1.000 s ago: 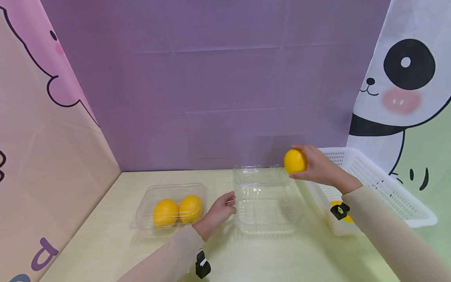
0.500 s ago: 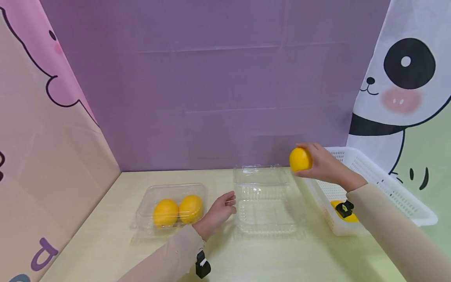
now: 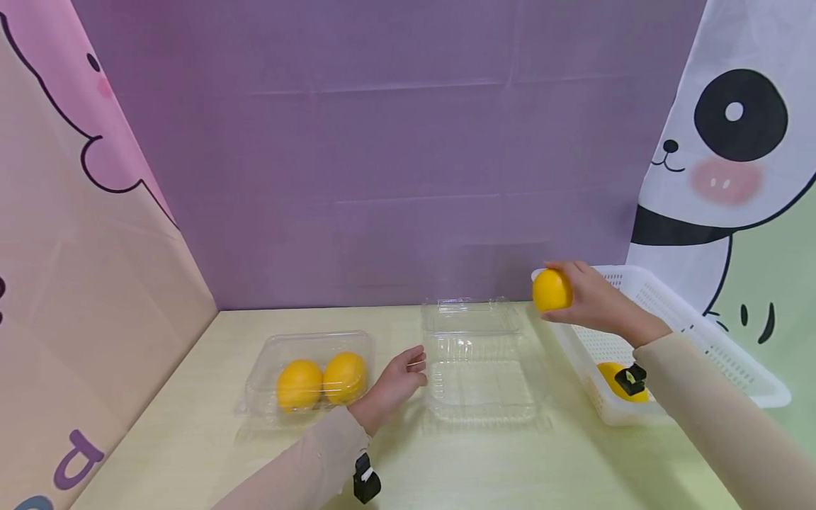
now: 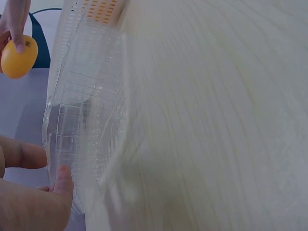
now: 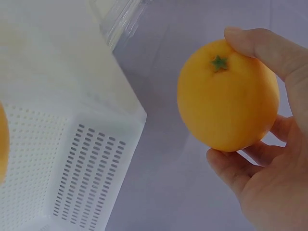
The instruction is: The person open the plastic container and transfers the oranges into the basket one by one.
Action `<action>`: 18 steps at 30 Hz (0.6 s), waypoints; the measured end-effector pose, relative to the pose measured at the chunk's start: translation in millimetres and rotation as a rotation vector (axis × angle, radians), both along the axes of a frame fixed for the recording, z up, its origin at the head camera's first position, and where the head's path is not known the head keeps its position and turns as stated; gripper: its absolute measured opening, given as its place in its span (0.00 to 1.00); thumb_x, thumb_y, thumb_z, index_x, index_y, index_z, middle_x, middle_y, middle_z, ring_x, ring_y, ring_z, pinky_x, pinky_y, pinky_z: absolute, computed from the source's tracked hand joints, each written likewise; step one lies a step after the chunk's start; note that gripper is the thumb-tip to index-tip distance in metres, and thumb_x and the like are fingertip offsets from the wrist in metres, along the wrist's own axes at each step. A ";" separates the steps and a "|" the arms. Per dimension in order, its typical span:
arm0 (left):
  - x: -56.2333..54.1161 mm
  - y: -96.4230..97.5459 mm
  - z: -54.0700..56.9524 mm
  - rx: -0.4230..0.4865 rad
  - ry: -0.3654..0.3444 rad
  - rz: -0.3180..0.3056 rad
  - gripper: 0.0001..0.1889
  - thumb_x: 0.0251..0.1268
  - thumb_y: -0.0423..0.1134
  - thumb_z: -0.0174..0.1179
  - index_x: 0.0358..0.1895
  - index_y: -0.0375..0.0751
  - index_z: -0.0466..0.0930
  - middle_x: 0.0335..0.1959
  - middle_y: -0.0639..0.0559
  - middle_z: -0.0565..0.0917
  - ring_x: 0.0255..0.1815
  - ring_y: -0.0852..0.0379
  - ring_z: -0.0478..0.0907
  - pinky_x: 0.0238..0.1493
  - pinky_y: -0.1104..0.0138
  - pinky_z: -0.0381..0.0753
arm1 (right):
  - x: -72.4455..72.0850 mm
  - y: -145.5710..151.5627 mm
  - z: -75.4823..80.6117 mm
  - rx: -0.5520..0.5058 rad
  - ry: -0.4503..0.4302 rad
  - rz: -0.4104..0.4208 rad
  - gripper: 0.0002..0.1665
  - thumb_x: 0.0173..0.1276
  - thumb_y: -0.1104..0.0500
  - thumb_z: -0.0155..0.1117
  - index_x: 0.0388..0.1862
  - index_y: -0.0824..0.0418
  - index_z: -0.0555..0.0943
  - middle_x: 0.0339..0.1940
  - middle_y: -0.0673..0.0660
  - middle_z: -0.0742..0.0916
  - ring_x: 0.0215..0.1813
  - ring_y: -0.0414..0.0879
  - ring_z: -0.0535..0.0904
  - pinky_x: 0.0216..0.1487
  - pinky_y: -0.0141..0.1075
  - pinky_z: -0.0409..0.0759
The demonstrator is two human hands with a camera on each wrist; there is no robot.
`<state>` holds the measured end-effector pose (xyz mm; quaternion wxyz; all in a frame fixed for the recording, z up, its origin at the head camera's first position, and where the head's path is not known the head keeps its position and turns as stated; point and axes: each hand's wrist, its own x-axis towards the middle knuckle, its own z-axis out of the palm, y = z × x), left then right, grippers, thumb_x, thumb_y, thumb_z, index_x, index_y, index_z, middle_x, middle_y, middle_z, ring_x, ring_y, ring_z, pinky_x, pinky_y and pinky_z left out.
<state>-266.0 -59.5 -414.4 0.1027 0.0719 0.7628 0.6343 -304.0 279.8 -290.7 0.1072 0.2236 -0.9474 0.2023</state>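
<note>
Orange (image 5: 228, 96) in right hand (image 3: 589, 301), thumb against its upper side near the green star-shaped mark, other fingers around its underside; held in the air by the white basket's (image 3: 707, 347) far corner. Left hand (image 3: 394, 386): finger and thumb slightly apart, straddling the near-side rim of the open clear container (image 3: 481, 382); cannot tell whether they pinch it. Against 1.0 s ago, held fruit has shifted rightward, away from the container; left hand unchanged. Basket's yellow fruit (image 3: 608, 375) partly covered by the black wrist device (image 3: 631, 380); container's transparent edges hard to trace.
</note>
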 end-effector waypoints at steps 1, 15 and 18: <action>0.1 -0.1 -0.2 -0.002 0.001 0.000 0.34 0.65 0.24 0.52 0.75 0.26 0.56 0.72 0.32 0.65 0.72 0.36 0.63 0.69 0.48 0.68 | -0.4 0.8 -0.5 0.001 -0.002 -0.002 0.48 0.57 0.55 0.79 0.71 0.69 0.65 0.60 0.70 0.75 0.55 0.62 0.71 0.53 0.58 0.79; 2.5 -0.1 2.9 0.013 0.000 -0.007 0.34 0.66 0.24 0.52 0.75 0.25 0.55 0.73 0.31 0.64 0.72 0.36 0.63 0.69 0.48 0.67 | -6.6 14.3 -3.8 0.012 -0.035 -0.044 0.50 0.58 0.54 0.78 0.71 0.73 0.63 0.61 0.72 0.73 0.57 0.65 0.70 0.55 0.60 0.78; 2.5 -0.1 2.6 0.013 -0.001 -0.006 0.34 0.66 0.24 0.52 0.75 0.25 0.55 0.73 0.31 0.64 0.72 0.36 0.63 0.69 0.48 0.67 | -8.2 16.6 -5.1 0.019 -0.039 -0.053 0.50 0.58 0.54 0.78 0.71 0.73 0.63 0.61 0.73 0.73 0.57 0.65 0.70 0.55 0.60 0.78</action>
